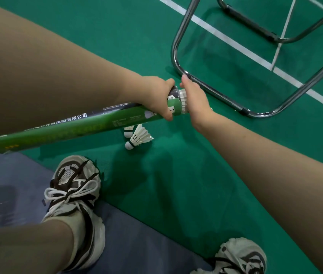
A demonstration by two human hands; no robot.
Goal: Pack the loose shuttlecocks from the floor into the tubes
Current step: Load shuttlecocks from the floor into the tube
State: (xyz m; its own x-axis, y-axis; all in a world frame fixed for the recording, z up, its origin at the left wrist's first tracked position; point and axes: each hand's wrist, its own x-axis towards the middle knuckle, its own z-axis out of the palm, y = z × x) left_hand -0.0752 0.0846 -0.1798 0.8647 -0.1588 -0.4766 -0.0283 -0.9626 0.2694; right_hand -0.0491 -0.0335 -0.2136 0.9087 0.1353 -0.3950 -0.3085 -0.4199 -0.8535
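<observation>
Ahead of the shoes (73, 194), 2 loose shuttlecocks (139, 138) lay together on the green floor (176, 175), just under the tube (57, 129). Left grip (154, 95) clenched round tube nr its mouth; right grip (194, 99), released & flat, pressed a shuttlecock (183, 99) into the mouth. Chair frame (174, 50) beyond

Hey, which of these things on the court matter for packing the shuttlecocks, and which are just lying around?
For the job: green tube, held by the left grip; shuttlecock at its mouth, touched by the right grip; two loose shuttlecocks on the floor.
Just there: metal chair frame; blue mat; shoes; white court lines.
</observation>
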